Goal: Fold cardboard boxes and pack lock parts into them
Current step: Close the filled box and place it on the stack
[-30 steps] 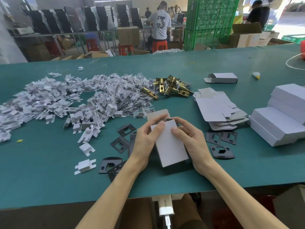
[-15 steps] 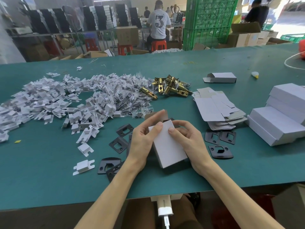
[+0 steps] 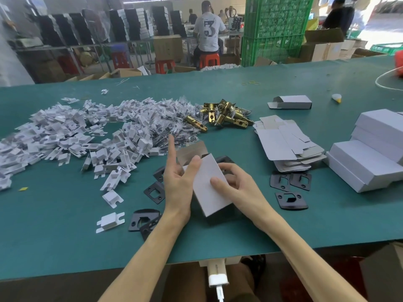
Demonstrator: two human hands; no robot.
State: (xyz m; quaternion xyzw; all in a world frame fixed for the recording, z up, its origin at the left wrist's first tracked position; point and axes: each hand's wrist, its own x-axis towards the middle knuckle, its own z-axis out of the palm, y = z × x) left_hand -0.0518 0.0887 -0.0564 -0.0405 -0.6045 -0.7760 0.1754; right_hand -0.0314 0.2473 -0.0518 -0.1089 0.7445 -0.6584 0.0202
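I hold a small white cardboard box (image 3: 209, 188) above the green table (image 3: 65, 247), its brown-lined end flap (image 3: 192, 150) open at the far end. My left hand (image 3: 176, 184) holds the box's left side with the thumb on its top face and the index finger pointing straight up. My right hand (image 3: 237, 188) grips the right side, thumb on top and fingers curled round the edge. Black strike plates (image 3: 156, 191) lie under and left of the box, with more black plates (image 3: 291, 200) to the right. Brass latches (image 3: 224, 117) are heaped further back.
A wide pile of white plastic pieces (image 3: 65, 136) and small screw bags (image 3: 174, 129) covers the left. Flat box blanks (image 3: 283, 144) lie right of centre, closed white boxes (image 3: 370, 162) are stacked at the right edge, and one folded box (image 3: 292, 102) lies behind. People work beyond the table.
My left index finger has lifted off the box and now points up. The far end flap stands more open. Both hands still hold the box in the same place.
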